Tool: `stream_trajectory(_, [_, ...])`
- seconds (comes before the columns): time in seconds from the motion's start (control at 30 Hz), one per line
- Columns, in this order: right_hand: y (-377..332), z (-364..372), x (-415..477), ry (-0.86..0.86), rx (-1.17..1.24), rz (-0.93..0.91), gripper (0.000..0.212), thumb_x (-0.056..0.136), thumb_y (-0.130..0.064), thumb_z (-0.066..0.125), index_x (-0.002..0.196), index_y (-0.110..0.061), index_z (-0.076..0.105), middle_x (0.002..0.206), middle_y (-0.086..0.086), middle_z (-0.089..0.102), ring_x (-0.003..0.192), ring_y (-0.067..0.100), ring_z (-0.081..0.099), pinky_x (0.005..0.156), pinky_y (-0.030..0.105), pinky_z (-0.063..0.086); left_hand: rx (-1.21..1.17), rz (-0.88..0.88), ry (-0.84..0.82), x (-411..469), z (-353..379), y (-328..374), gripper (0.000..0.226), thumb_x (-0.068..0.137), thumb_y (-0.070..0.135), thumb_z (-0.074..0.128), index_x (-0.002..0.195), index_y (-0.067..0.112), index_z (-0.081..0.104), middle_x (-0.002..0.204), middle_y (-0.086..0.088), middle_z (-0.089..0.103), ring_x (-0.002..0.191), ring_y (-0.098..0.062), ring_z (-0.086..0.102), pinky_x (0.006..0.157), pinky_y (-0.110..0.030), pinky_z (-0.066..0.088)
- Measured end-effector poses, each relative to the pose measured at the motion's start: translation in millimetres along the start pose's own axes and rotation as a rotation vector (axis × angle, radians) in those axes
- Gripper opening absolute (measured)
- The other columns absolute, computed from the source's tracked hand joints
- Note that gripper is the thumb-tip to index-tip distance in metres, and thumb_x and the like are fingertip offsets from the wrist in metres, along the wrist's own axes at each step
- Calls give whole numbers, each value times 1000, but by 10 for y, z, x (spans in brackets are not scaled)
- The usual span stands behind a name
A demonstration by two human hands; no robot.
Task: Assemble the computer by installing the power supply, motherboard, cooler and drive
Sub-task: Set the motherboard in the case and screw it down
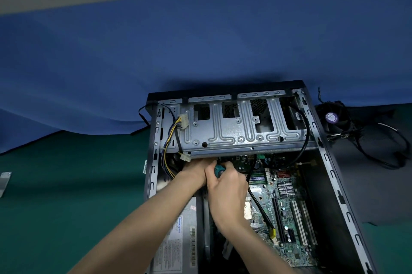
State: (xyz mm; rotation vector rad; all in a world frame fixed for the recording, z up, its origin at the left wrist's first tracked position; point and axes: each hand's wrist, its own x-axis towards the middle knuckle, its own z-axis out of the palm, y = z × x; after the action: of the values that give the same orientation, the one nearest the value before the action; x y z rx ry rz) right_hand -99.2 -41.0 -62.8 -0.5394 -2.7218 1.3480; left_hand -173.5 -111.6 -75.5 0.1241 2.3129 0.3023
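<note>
Teal screwdriver handle, prob. non-slip: right hand fingers grip it. Left hand at its 9 o'clock, fingers hidden. Motherboard stiff but fragile; hold by edges.

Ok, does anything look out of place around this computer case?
The cooler fan lies outside the case on the dark mat at right, wires trailing. A black cable also drapes across the motherboard beside the right hand gripping the screwdriver.

Inside the computer case, low in mid-frame, a teal-handled screwdriver is held by the right grip just under the drive cage. The left grip is set against it, its fingers hidden. The motherboard is seen lower right.
</note>
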Motion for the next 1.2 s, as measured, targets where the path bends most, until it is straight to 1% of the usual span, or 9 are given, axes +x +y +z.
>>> stream_trajectory(0.1, [29,-28,-29,13,41,-16,30,95,-24,55,80,1,61,58,21,61,55,37,58,56,42,46,3,18,-4,2,-1,21,36,99,27,42,132,13,40,142,-13,40,129,-28,40,102,-30,31])
stream_trajectory(0.2, [67,-49,-51,44,43,-39,27,93,-20,59,74,-1,60,51,17,57,47,34,54,50,39,43,9,14,-3,10,0,24,34,98,28,44,129,13,42,138,-14,44,126,-29,43,100,-30,33])
stream_trajectory(0.37, [109,-24,-30,-27,28,-53,25,94,-19,58,82,2,63,53,14,55,47,32,53,50,39,41,29,23,12,6,12,17,31,99,28,40,125,12,42,133,-15,46,122,-31,45,97,-32,35])
stream_trajectory(0.5, [118,-58,-21,25,45,-65,22,91,-15,63,75,-1,62,44,-3,41,38,18,36,45,24,26,35,20,11,17,20,13,31,99,27,40,125,12,42,132,-15,47,121,-31,46,95,-31,36])
stream_trajectory(0.57, [123,-58,-18,15,52,-63,20,90,-16,63,74,-3,62,44,-3,41,39,19,38,46,24,25,30,17,12,20,22,9,31,98,26,41,125,11,42,133,-15,47,122,-30,46,97,-31,35])
stream_trajectory(0.7, [151,-21,-19,-25,60,-46,22,92,-19,61,78,-2,62,49,2,45,45,26,46,49,29,31,26,31,19,8,17,-2,32,98,27,42,127,12,41,134,-14,45,123,-29,44,101,-33,34])
stream_trajectory(0.83, [154,-24,-24,-13,55,-59,20,91,-19,62,79,-2,63,48,3,47,44,26,46,49,28,30,35,30,17,14,24,-14,32,98,27,43,126,12,41,134,-15,46,123,-29,44,101,-33,35])
stream_trajectory(1.0, [154,-20,-29,-25,52,-89,22,92,-19,61,83,0,64,53,13,56,48,31,52,49,36,40,28,9,14,32,31,-16,32,97,28,43,126,13,42,134,-14,46,123,-29,45,99,-32,35])
stream_trajectory(1.2, [157,-33,-36,0,40,-76,21,91,-18,63,80,0,64,52,7,51,48,28,47,51,29,33,9,4,19,42,47,-16,30,98,29,42,123,13,43,131,-13,48,120,-28,46,96,-30,36])
